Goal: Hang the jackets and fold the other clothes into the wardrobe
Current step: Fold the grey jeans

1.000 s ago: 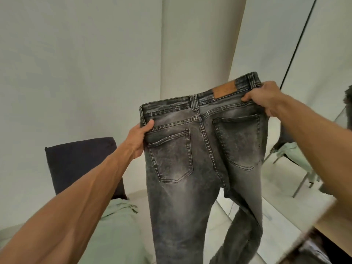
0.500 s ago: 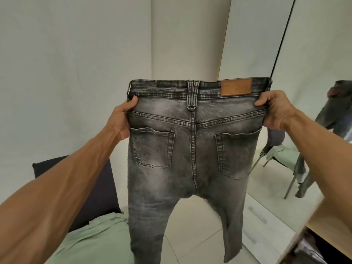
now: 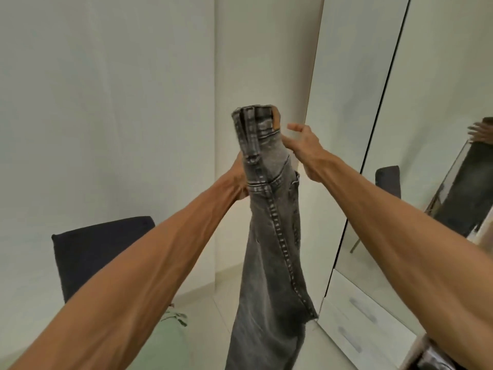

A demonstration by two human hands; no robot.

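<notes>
Grey washed jeans (image 3: 269,236) hang in the air in front of me, folded in half lengthwise, the back seam facing me and the legs dangling toward the floor. My left hand (image 3: 238,180) grips the left side just below the waistband and is mostly hidden behind the denim. On the right side of the waistband is my right hand (image 3: 304,145), its thumb touching the denim and its fingers spread loosely. The white wardrobe (image 3: 354,329) with a mirrored door stands on the right.
A dark chair (image 3: 88,252) stands at lower left with a pale green garment (image 3: 162,343) lying on it. Two wardrobe drawers sit low on the right. A wooden edge and dark clothes show at the bottom right corner. White walls stand ahead.
The jeans were spread wide between both hands with the back pockets showing. Now the two halves are brought together, my hands have come close, and my right hand's fingers have loosened.
</notes>
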